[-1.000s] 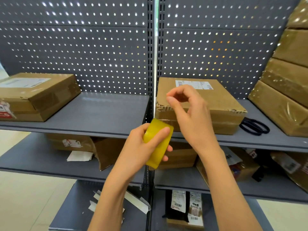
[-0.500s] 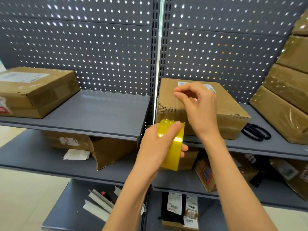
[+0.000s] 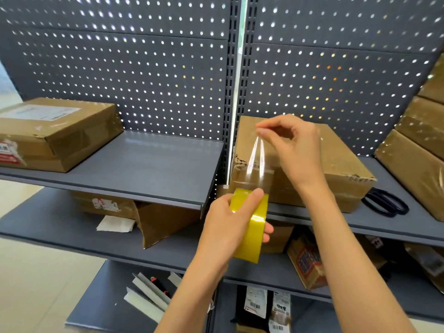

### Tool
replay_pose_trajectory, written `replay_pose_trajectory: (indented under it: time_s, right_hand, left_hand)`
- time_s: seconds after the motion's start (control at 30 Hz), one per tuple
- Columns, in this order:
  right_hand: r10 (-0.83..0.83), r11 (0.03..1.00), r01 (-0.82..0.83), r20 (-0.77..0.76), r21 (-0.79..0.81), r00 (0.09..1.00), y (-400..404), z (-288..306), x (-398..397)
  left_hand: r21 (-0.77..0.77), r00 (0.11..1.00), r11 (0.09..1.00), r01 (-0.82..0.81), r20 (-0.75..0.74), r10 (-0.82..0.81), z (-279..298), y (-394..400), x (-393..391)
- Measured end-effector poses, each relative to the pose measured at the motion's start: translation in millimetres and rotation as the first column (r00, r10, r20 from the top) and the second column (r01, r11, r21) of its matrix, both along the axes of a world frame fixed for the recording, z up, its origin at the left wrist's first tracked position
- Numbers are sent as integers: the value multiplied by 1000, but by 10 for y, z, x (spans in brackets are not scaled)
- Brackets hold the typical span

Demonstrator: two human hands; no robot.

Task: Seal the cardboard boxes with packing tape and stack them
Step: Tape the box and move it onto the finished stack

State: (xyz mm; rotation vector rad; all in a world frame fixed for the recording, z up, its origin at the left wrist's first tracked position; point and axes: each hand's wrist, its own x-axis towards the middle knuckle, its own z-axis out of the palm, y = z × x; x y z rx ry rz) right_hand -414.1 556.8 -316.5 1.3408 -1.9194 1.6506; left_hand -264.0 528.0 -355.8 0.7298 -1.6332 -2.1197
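Note:
My left hand (image 3: 228,219) grips a yellow roll of packing tape (image 3: 252,234) in front of the shelf edge. My right hand (image 3: 293,150) pinches the free end of a clear tape strip (image 3: 255,159) and holds it stretched up from the roll. Just behind both hands a cardboard box (image 3: 341,169) with a torn front edge lies flat on the right shelf. Another box (image 3: 52,133) with a white label sits at the left end of the left shelf.
Black scissors (image 3: 386,203) lie on the shelf right of the middle box. Several taped boxes (image 3: 418,150) are stacked at the far right. A perforated grey back panel (image 3: 144,75) rises behind. Lower shelves hold an open box (image 3: 158,222), paper scraps and small parcels.
My right hand rose from the roll, drawing out a clear strip of tape. Both hands and the roll shifted slightly right toward the middle box.

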Motion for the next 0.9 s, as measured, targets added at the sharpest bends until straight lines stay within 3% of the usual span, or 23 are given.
replay_pose_trajectory:
  time_s: [0.13, 0.9]
  right_hand:
    - [41, 997, -45, 65, 62, 997, -59, -32, -121]
    - [-8, 954, -10, 58, 299, 998, -298, -197, -301]
  left_hand:
    - [79, 999, 996, 32, -33, -30, 34, 41, -6]
    - [98, 995, 991, 87, -48, -82, 1, -14, -37]
